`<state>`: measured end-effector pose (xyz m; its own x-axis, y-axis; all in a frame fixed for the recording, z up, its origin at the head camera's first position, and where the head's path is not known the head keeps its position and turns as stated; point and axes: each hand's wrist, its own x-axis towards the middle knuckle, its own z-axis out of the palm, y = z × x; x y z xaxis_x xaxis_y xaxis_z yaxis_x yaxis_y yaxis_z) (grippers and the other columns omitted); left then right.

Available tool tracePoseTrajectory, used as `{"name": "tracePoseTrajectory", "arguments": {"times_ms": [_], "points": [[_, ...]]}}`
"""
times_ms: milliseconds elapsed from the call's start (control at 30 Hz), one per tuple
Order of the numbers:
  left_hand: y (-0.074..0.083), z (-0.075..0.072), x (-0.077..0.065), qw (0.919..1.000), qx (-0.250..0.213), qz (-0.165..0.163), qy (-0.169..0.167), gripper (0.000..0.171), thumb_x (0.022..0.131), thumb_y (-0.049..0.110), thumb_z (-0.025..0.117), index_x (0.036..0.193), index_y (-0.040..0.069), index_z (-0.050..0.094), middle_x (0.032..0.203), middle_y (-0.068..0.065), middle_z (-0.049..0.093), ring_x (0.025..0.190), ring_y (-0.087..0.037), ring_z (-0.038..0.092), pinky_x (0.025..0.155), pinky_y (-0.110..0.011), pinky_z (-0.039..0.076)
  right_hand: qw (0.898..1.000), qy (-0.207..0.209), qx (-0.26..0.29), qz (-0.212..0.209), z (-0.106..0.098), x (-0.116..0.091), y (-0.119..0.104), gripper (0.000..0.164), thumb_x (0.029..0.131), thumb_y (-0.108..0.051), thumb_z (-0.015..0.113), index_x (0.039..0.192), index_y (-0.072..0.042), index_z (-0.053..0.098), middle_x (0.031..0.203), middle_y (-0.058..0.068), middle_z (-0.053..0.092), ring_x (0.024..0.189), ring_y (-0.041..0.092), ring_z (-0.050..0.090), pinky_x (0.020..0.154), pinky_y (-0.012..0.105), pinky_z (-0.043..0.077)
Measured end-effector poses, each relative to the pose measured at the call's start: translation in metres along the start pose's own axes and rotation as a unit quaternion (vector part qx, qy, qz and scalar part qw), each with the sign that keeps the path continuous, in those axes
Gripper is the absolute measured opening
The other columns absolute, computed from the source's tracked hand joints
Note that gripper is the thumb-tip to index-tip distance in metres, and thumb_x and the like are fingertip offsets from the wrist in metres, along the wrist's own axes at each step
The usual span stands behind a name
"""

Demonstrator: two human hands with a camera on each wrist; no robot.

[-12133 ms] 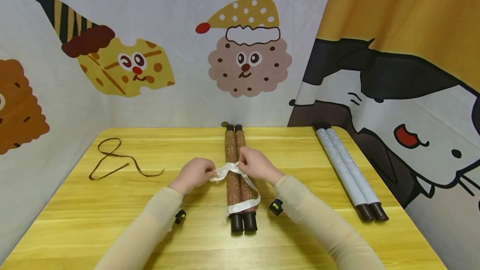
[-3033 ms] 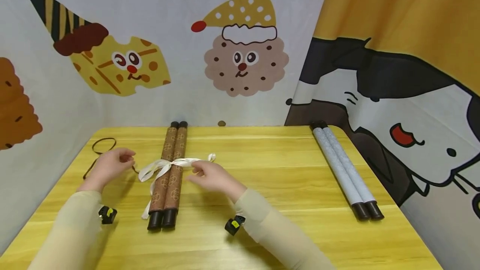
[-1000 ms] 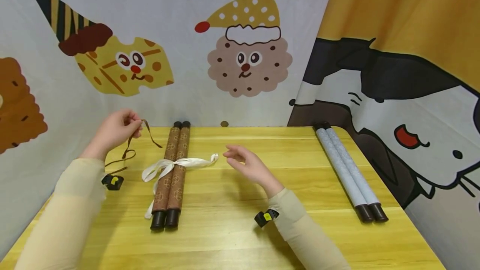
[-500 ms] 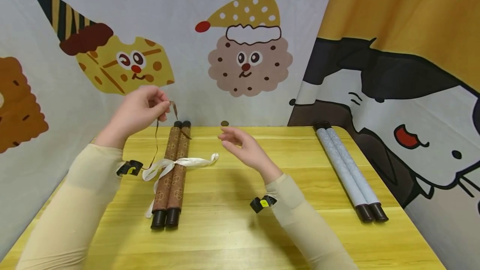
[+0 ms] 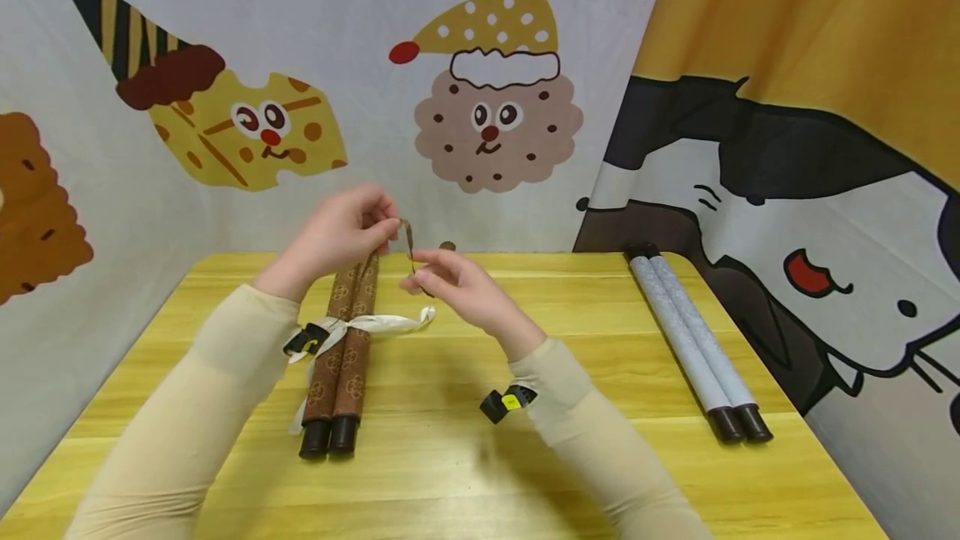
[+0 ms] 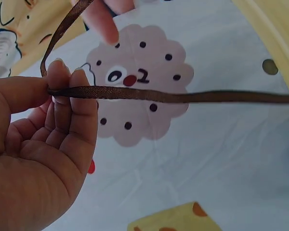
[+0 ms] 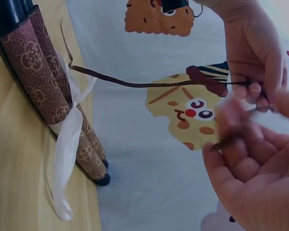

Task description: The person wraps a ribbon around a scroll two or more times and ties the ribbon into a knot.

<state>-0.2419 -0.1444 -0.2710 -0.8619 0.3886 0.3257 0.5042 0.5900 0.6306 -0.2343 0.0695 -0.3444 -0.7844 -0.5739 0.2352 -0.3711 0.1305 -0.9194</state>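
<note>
Your left hand (image 5: 337, 232) pinches the brown ribbon (image 5: 409, 240) between thumb and fingertips, held above the bench (image 5: 562, 298) near the far ends of the brown rolls (image 5: 352, 377). One end hangs just right of that grip, its long axis running down to the fingertips of your right hand (image 5: 468, 286), the nearer hand to that end. Your right fingers are partly curled; blur hides whether they grip it, so that cannot be determined. In the right wrist view, the other length trails toward the rolls.

Materials: ribbon narrow, flat, finely woven. Brown rolls cylindrical, paired, patterned, with smooth dark ends, bound by a soft white ribbon (image 5: 386, 323). Grey-blue rolls (image 5: 682, 332), mottled, lie well apart to your right.
</note>
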Motion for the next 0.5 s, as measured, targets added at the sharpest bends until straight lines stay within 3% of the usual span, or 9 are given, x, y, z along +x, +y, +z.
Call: {"name": "tracePoseTrajectory", "arguments": {"times_ms": [100,167,233,500], "points": [[-0.002,0.007,0.003,0.9999,-0.012,0.004,-0.01,0.006,0.099,0.006,0.06,0.098,0.001,0.06,0.082,-0.01,0.063,0.067,-0.023,0.063,0.061,-0.034,0.052,1.0,0.023,-0.009,-0.003,-0.004,-0.002,-0.001,0.025,0.106,-0.015,0.048,0.112,0.004,0.064,0.094,0.01,0.066,0.081,0.016,0.058,0.078,0.033,0.05],[-0.004,0.011,0.003,0.9993,-0.031,0.002,-0.019,0.005,0.099,0.005,0.06,0.098,0.0,0.059,0.082,-0.011,0.062,0.068,-0.024,0.063,0.061,-0.034,0.052,0.999,0.049,-0.015,-0.008,-0.009,-0.004,-0.002,0.025,0.106,-0.013,0.048,0.102,0.005,0.065,0.082,0.006,0.06,0.072,0.015,0.051,0.069,0.031,0.047],[-0.005,0.015,0.002,0.9979,-0.057,0.0,-0.03,0.005,0.098,0.004,0.06,0.097,-0.001,0.059,0.081,-0.011,0.062,0.068,-0.024,0.063,0.061,-0.034,0.052,0.997,0.073,-0.024,-0.016,-0.018,-0.006,-0.005,0.026,0.105,-0.012,0.048,0.103,0.005,0.068,0.072,0.004,0.052,0.068,0.016,0.047,0.065,0.029,0.044],[-0.011,0.026,0.002,0.9821,-0.158,0.013,-0.102,0.015,0.1,0.006,0.058,0.107,-0.004,0.068,0.082,-0.009,0.063,0.068,-0.022,0.061,0.064,-0.032,0.053,0.987,0.152,-0.052,-0.031,-0.065,-0.018,-0.023,0.028,0.106,-0.015,0.048,0.104,0.007,0.066,0.071,0.005,0.051,0.069,0.017,0.049,0.067,0.03,0.046]]}}
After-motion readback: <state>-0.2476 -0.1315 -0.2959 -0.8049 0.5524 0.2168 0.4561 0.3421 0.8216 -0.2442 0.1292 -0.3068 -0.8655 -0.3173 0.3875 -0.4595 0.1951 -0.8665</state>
